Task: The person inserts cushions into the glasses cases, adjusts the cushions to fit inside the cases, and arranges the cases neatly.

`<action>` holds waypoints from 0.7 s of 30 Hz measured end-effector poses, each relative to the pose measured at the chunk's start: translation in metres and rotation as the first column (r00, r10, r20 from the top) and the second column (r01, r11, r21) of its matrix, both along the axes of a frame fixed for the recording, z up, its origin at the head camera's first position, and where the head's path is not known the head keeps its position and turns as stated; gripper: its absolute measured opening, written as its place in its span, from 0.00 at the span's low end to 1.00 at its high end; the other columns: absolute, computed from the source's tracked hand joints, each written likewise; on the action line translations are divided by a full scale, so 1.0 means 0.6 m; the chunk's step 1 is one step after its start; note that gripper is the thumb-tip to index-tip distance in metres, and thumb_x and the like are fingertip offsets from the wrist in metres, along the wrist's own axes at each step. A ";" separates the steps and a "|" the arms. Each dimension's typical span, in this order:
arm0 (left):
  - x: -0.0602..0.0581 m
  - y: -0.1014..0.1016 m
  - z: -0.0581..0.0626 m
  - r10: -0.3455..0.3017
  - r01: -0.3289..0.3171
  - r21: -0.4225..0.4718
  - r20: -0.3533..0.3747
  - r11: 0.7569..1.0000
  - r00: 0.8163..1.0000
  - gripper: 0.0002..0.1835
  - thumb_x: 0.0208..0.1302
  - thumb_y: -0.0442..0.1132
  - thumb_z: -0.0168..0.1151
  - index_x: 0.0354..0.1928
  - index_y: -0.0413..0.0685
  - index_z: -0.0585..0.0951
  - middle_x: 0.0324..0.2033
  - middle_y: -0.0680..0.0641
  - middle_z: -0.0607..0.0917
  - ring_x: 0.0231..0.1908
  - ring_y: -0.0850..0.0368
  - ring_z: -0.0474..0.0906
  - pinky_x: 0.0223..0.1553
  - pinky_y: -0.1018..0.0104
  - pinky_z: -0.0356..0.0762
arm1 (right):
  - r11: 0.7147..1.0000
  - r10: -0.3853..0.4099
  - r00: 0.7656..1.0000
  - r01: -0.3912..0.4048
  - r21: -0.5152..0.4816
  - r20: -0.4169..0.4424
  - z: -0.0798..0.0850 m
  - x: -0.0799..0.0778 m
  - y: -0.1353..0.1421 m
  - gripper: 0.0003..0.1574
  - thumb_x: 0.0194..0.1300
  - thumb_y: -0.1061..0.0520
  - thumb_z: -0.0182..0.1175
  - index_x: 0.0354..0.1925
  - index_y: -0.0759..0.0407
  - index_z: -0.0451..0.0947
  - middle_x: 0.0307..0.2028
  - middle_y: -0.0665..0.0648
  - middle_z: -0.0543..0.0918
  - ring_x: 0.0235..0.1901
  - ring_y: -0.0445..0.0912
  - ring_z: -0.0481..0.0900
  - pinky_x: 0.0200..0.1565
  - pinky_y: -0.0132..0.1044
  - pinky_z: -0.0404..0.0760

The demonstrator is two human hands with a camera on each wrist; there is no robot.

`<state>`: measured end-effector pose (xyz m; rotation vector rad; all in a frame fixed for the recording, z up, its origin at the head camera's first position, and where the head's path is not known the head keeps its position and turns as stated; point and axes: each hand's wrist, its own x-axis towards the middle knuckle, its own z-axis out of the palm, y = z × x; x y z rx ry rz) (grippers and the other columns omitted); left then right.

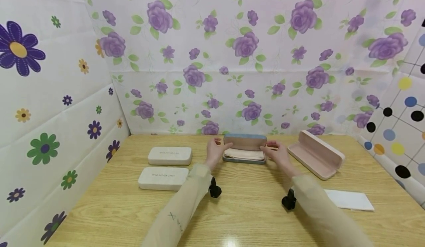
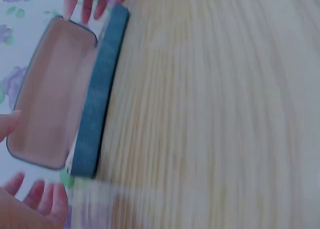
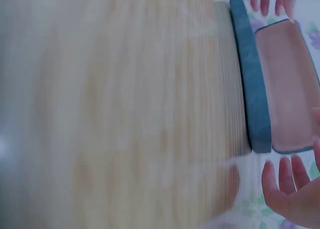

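A blue glasses case (image 1: 244, 161) with a pinkish lining stands with its lid (image 2: 52, 89) raised, towards the back of the table. Inside its base lies a folded pale cloth (image 1: 244, 154). My left hand (image 1: 215, 152) is at the case's left end, its thumb overlapping the lid's edge and its other fingers loosely spread beside it. At the opposite end is my right hand (image 1: 279, 155), thumb over the corner near the cloth, fingers relaxed and apart. From the right wrist view, those fingers (image 3: 285, 176) sit just off the case's end wall.
Two white glasses cases, a rear one (image 1: 170, 156) and a front one (image 1: 162, 178), lie closed on the left. To the right, a pink-lined case (image 1: 313, 158) is open. A white folded sheet (image 1: 352, 199) lies by my right forearm. Floral curtain (image 1: 212, 88) borders the table's back.
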<state>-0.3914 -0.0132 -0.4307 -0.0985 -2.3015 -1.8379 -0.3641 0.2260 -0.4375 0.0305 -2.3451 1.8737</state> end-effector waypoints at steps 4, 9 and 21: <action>0.009 0.013 0.005 0.000 -0.003 0.081 0.038 0.997 0.999 0.35 0.53 0.47 0.67 0.57 0.37 0.65 0.51 0.37 0.66 0.49 0.46 0.64 0.44 0.53 0.68 | 0.992 -0.083 0.996 0.086 -0.096 0.029 0.003 0.006 -0.016 0.43 0.59 0.45 0.60 0.61 0.68 0.54 0.56 0.69 0.61 0.50 0.57 0.65 0.48 0.51 0.68; 0.012 0.019 0.008 -0.064 0.053 0.142 0.079 0.988 0.995 0.40 0.54 0.51 0.65 0.63 0.38 0.60 0.55 0.35 0.65 0.53 0.44 0.63 0.48 0.50 0.66 | 0.986 -0.079 0.996 0.084 -0.142 0.040 0.000 0.003 -0.028 0.48 0.60 0.42 0.58 0.66 0.64 0.47 0.59 0.70 0.57 0.56 0.59 0.60 0.52 0.53 0.64; 0.003 0.022 0.006 -0.062 0.046 0.147 0.108 0.988 0.992 0.36 0.57 0.54 0.61 0.61 0.41 0.64 0.49 0.40 0.70 0.45 0.48 0.67 0.39 0.55 0.69 | 0.990 -0.131 0.991 0.132 -0.055 0.024 0.002 -0.002 -0.060 0.53 0.57 0.37 0.58 0.68 0.61 0.46 0.62 0.68 0.56 0.59 0.58 0.57 0.54 0.51 0.62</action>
